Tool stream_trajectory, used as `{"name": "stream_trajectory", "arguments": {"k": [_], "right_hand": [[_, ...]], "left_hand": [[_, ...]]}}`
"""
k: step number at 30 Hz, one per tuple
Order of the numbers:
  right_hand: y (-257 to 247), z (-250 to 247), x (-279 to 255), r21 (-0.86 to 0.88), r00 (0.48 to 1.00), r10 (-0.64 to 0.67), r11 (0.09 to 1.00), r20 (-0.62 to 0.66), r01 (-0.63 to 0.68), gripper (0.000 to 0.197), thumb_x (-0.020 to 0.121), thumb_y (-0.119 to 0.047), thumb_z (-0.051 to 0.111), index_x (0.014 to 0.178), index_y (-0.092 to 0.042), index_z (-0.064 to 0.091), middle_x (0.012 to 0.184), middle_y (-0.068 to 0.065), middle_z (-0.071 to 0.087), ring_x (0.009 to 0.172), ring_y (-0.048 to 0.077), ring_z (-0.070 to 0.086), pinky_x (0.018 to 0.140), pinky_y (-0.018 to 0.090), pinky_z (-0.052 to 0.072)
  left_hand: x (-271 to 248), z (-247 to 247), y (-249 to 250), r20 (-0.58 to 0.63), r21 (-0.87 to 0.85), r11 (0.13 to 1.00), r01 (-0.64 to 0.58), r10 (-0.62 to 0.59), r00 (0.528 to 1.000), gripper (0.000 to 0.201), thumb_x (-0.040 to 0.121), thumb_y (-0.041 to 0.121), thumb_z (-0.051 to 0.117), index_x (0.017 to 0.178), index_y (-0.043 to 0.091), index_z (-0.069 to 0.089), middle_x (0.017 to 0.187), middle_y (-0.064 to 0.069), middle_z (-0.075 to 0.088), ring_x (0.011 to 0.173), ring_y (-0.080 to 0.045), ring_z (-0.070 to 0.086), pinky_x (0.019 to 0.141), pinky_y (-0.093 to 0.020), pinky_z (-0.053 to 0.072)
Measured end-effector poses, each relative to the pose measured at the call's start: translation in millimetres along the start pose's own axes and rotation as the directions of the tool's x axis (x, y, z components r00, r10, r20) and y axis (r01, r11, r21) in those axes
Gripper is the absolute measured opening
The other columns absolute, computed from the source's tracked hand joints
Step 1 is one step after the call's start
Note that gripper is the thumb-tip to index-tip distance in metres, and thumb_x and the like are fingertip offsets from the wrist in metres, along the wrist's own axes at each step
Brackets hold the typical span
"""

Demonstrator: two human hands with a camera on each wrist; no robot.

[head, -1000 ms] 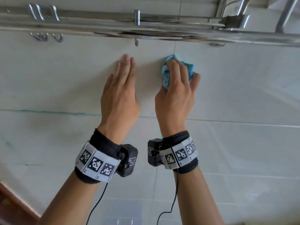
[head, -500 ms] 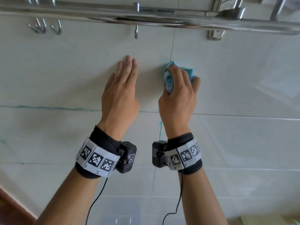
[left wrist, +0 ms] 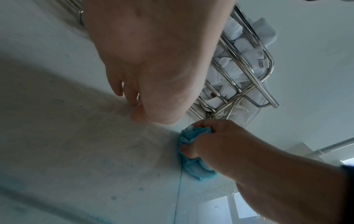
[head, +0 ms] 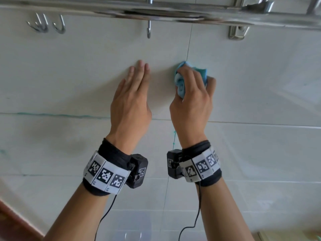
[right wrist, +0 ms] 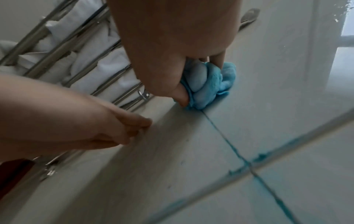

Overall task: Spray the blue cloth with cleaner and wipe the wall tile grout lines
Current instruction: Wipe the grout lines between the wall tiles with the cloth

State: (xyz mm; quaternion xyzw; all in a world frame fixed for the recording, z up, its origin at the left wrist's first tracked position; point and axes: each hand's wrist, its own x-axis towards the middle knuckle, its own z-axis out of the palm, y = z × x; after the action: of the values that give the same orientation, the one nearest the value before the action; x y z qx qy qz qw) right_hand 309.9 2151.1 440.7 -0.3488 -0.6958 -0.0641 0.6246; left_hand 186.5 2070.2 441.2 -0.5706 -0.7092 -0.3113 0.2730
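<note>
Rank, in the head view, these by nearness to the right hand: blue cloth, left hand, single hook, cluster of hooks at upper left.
1. blue cloth, bunched in the right hand
2. left hand, flat on the tile beside it
3. single hook, above, under the rail
4. cluster of hooks, far upper left

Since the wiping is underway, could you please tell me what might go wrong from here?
The bunched blue cloth in the right hand sits just below the steel towel rack; upward strokes could knock knuckles on it. Blue residue lines the vertical grout line, so wiping might smear it onto the pale wall tile.
</note>
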Motion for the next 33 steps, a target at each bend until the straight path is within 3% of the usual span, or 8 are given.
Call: {"name": "stream_trajectory", "arguments": {"k": [5, 11, 17, 20, 24, 27, 31, 33], "right_hand": [[2.8, -10.0, -1.2, 0.04, 0.998, -0.05, 0.998, 0.039, 0.048, 0.051, 0.08, 0.009, 0.064, 0.12, -0.023, 0.069, 0.121, -0.016, 0.069, 0.105, 0.025, 0.049, 0.063, 0.031, 0.047], [22.7, -30.4, 71.6, 0.048, 0.949, 0.057, 0.998, -0.311, -0.045, 0.041, 0.08, 0.009, 0.062, 0.116, -0.01, 0.07, 0.113, 0.001, 0.071, 0.098, 0.025, 0.052, 0.076, -0.001, 0.029], [10.2, -14.0, 39.3, -0.055, 0.992, -0.026, 0.998, -0.124, 0.019, 0.048, 0.082, 0.007, 0.056, 0.122, -0.018, 0.067, 0.124, -0.008, 0.068, 0.111, 0.034, 0.054, 0.076, 0.034, 0.05], [14.5, -23.9, 39.4, -0.022, 0.996, -0.079, 0.997, -0.039, 0.078, 0.045, 0.083, 0.006, 0.062, 0.119, -0.02, 0.068, 0.119, -0.01, 0.068, 0.104, 0.029, 0.054, 0.068, 0.023, 0.039], [25.0, -32.4, 70.6, 0.01, 0.989, 0.002, 1.0, -0.147, -0.001, 0.038, 0.086, 0.002, 0.061, 0.118, -0.018, 0.067, 0.117, -0.008, 0.069, 0.092, 0.022, 0.053, 0.07, 0.008, 0.032], [18.2, -26.2, 59.8, -0.051, 0.992, -0.054, 0.998, -0.11, 0.049, 0.047, 0.081, 0.008, 0.058, 0.12, -0.017, 0.067, 0.123, -0.006, 0.069, 0.098, 0.026, 0.054, 0.079, 0.021, 0.04], [15.2, -22.9, 25.2, 0.001, 0.944, -0.287, 0.957, 0.162, 0.29, 0.052, 0.081, 0.012, 0.059, 0.123, -0.017, 0.068, 0.13, -0.008, 0.068, 0.107, 0.031, 0.055, 0.081, 0.033, 0.049], [15.1, -28.1, 36.2, 0.074, 0.956, -0.27, 0.962, 0.112, 0.263, 0.047, 0.084, 0.011, 0.063, 0.122, -0.015, 0.069, 0.127, -0.005, 0.069, 0.101, 0.026, 0.054, 0.076, 0.031, 0.048]], "left_hand": [[-1.3, 0.5, 2.9, -0.002, 0.009, 1.0, 0.002, -0.002, 1.0, 0.084, 0.088, -0.006, 0.043, 0.166, 0.01, 0.017, 0.174, -0.006, 0.01, 0.16, -0.025, 0.012, 0.13, -0.039, 0.018], [2.8, -4.1, -0.2, -0.003, 0.001, 1.0, 0.001, -0.001, 1.0, 0.082, 0.088, -0.007, 0.046, 0.164, 0.011, 0.025, 0.172, -0.006, 0.019, 0.159, -0.025, 0.021, 0.128, -0.043, 0.024], [8.0, -13.6, 8.3, 0.04, 0.006, 0.999, 0.037, -0.037, 0.999, 0.076, 0.09, -0.005, 0.044, 0.163, 0.009, 0.028, 0.172, -0.008, 0.02, 0.158, -0.026, 0.024, 0.128, -0.041, 0.024], [14.2, -23.2, 14.6, 0.018, -0.012, 0.998, 0.058, -0.058, 0.998, 0.067, 0.093, -0.003, 0.044, 0.159, 0.007, 0.037, 0.169, -0.009, 0.03, 0.154, -0.024, 0.032, 0.125, -0.04, 0.031], [24.8, -28.0, 23.9, -0.095, -0.062, 0.994, 0.087, -0.092, 0.991, 0.061, 0.098, 0.002, 0.045, 0.158, 0.008, 0.039, 0.168, -0.005, 0.033, 0.152, -0.022, 0.037, 0.117, -0.038, 0.039], [30.1, -24.2, 24.1, -0.102, -0.072, 0.993, 0.095, -0.102, 0.99, 0.064, 0.097, -0.001, 0.044, 0.16, 0.006, 0.035, 0.169, -0.009, 0.03, 0.154, -0.023, 0.032, 0.119, -0.037, 0.036], [30.9, -23.6, 22.6, -0.072, -0.021, 0.995, 0.097, -0.098, 0.993, 0.071, 0.094, -0.005, 0.046, 0.162, 0.008, 0.031, 0.171, -0.008, 0.024, 0.156, -0.022, 0.028, 0.119, -0.035, 0.034], [31.0, -25.7, 22.9, -0.065, 0.0, 0.996, 0.092, -0.092, 0.994, 0.073, 0.092, -0.006, 0.047, 0.162, 0.009, 0.031, 0.17, -0.007, 0.025, 0.155, -0.022, 0.03, 0.117, -0.035, 0.037]]}}
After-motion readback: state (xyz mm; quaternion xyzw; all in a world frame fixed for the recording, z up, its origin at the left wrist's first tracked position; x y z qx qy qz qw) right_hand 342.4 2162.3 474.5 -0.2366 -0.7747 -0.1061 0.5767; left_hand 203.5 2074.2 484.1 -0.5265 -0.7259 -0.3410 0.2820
